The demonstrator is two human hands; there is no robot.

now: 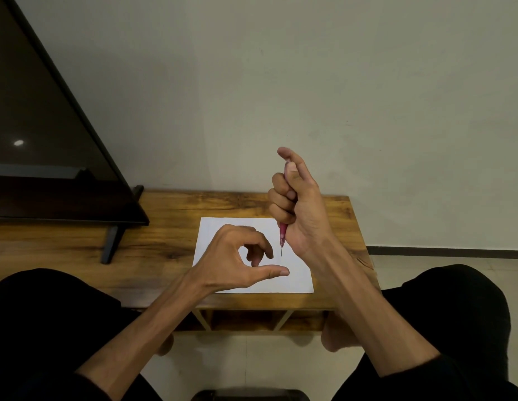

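Paper (223,228) lies on wooden table (165,218) against wall (310,82); right grip (298,204) clasps pen (282,236), left grip (237,263) loosely curled, empty.

A dark television (49,125) stands at the wooden table's (153,244) left end.
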